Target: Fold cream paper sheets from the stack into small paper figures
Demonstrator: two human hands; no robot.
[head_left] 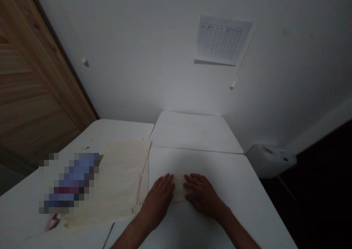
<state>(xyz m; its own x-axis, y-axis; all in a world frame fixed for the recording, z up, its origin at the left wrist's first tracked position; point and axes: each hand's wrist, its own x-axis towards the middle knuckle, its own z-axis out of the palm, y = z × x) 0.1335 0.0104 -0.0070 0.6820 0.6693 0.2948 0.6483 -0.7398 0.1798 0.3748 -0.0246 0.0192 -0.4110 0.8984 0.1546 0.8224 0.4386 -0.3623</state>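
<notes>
Left hand (158, 201): lay flat, fingers spread, its fingertips touching a pale folded cloth (179, 188).
Right hand (202, 196): lay flat and open against the cloth's other side.
Cloth: sat between both hands, lower centre, on a white table (236, 194).
Beside: a cream sheet (123, 179) lay spread left of the hands.
Rest: a printed grid chart (222, 40) hung upper centre.

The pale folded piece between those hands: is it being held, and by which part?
Nothing is gripped: the left hand and right hand lie flat, their fingers resting on either side of the pale folded piece.
</notes>
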